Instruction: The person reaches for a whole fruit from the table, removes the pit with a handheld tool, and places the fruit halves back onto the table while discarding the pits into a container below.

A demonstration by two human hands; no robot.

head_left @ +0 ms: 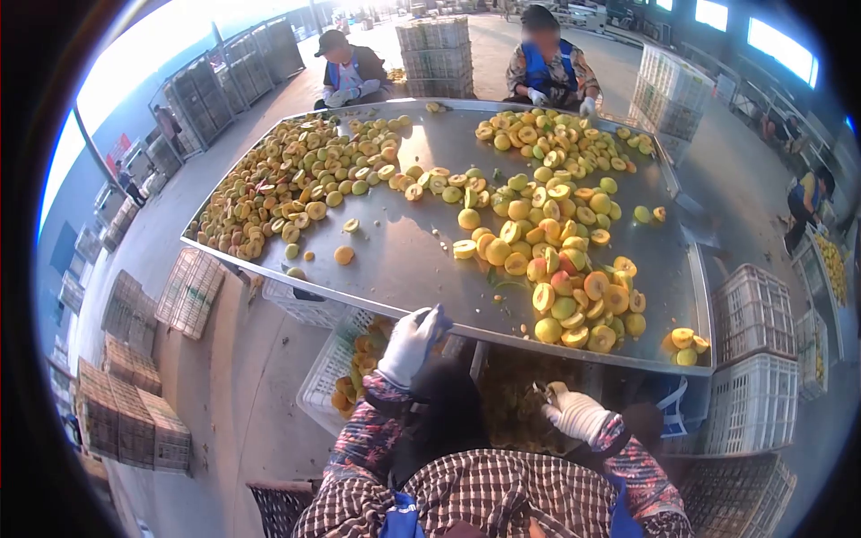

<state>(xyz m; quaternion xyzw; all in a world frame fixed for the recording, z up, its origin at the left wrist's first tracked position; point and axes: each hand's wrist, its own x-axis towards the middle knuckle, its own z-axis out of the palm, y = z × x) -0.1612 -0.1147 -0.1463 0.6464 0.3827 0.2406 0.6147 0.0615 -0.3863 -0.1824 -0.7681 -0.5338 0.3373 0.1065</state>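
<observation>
My left hand (405, 351), in a white glove with grey-blue fingertips, is raised at the table's near edge. Its fingers are pressed together, and what they may hold is hidden. Lower and to the right, over my lap, my gloved right hand (578, 414) is curled around a small metal tool (540, 389), of which only the tip shows. Beyond both hands stands a metal sorting table (404, 269). A heap of halved yellow-green peaches (574, 296) lies on its right side, and a wider heap of peach halves (296, 175) covers the far left.
Under the table's front edge sits a white crate (318, 381) with fruit pieces in it. Stacked crates (753, 394) stand at the right, more crates (134, 412) at the left. Two people, one on the left (354, 76) and one on the right (549, 67), work across the table.
</observation>
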